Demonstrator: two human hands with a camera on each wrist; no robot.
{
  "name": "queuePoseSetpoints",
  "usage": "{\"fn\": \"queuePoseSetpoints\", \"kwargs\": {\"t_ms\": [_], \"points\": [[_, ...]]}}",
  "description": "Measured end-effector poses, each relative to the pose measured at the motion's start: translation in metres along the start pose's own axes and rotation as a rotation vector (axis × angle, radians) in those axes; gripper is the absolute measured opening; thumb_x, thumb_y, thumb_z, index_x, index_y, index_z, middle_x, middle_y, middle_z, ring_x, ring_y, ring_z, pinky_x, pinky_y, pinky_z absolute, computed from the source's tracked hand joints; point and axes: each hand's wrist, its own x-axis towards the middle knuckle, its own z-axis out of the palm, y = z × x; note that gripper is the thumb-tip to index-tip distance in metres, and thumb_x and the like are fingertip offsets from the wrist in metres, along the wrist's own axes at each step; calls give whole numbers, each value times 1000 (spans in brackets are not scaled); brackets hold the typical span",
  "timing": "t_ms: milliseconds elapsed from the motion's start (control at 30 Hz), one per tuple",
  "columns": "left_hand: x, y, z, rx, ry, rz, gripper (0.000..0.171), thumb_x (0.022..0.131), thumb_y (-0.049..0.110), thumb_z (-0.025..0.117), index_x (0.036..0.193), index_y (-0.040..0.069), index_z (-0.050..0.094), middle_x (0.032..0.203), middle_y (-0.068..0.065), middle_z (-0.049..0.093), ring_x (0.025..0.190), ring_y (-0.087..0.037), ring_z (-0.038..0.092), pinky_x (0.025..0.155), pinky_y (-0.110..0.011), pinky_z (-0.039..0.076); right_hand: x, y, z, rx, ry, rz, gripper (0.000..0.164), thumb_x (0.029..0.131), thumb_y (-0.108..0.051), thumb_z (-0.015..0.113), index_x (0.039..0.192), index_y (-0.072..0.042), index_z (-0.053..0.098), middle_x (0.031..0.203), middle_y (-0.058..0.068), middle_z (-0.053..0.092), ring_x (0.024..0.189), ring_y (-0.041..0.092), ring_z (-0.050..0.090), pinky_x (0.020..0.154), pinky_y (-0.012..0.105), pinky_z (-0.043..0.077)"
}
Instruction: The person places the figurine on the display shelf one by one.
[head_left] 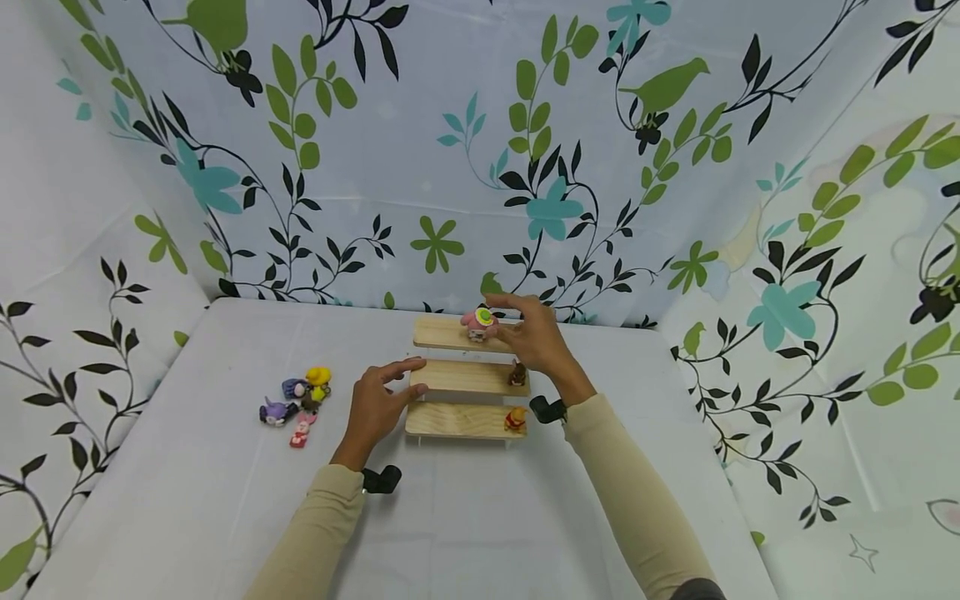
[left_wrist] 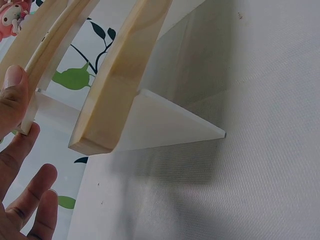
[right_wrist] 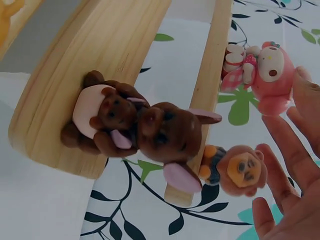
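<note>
A wooden three-tier display stand has pale planks on clear supports. My right hand pinches a pink rabbit-eared figurine by its head over the top plank; in the right wrist view the pink figurine faces away from the fingers. Near those fingers, a brown-maned figurine stands at the top plank's right end. The middle plank bears a brown figurine with a baby, and the lowest a yellow bear figurine. My left hand grips the middle plank's left end, thumb above and index finger beneath.
Left of the stand, several small figurines lie clustered on the white cloth: purple, blue, yellow and pink-red. A leaf-patterned curtain rises behind the table, close to the top plank.
</note>
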Motion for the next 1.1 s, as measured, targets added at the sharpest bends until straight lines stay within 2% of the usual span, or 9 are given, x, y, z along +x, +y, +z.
{"fn": "queuePoseSetpoints", "kwargs": {"t_ms": [100,233,400,533,733,867,1100], "points": [[0,0,-1,5,0,-3,45,91,33,84,135,33,75,145,1,70,122,-29,64,94,-48,51,-6,2,-4,5,70,0,55,95,-18,81,147,-22,65,148,7,65,143,33,51,114,58,48],[0,1,-1,-1,4,4,44,91,31,85,134,31,76,145,1,70,122,-29,64,93,-47,51,-16,6,-11,0,159,-9,53,96,-20,81,147,-22,65,151,7,63,145,33,51,123,60,36],[0,1,-2,-5,8,13,44,91,30,85,134,31,76,144,0,71,121,-29,65,92,-47,51,-28,13,-16,29,253,-21,54,94,-22,83,145,-21,67,147,6,66,140,29,56,122,56,37],[0,1,-2,-11,1,2,43,91,32,84,134,32,76,144,1,70,122,-29,64,93,-46,51,-41,18,-17,57,311,23,54,92,-22,85,143,-22,67,143,5,66,134,28,57,119,57,39],[0,2,-2,-12,-4,-6,44,92,31,84,134,31,75,145,0,69,123,-30,64,94,-47,51,-61,35,-11,97,349,102,52,94,-25,83,143,-23,67,140,4,67,129,28,61,118,58,35],[0,3,-1,-9,-1,-8,44,91,31,85,134,31,76,145,0,70,123,-29,64,94,-47,51,-72,43,-5,145,355,146,51,93,-29,85,141,-27,68,136,1,68,127,25,63,116,53,38],[0,3,-1,-7,4,6,45,91,31,85,135,31,75,145,1,70,122,-29,64,94,-47,50,-84,53,9,199,348,213,48,93,-25,85,138,-28,69,135,0,68,125,23,63,113,45,39]]}}
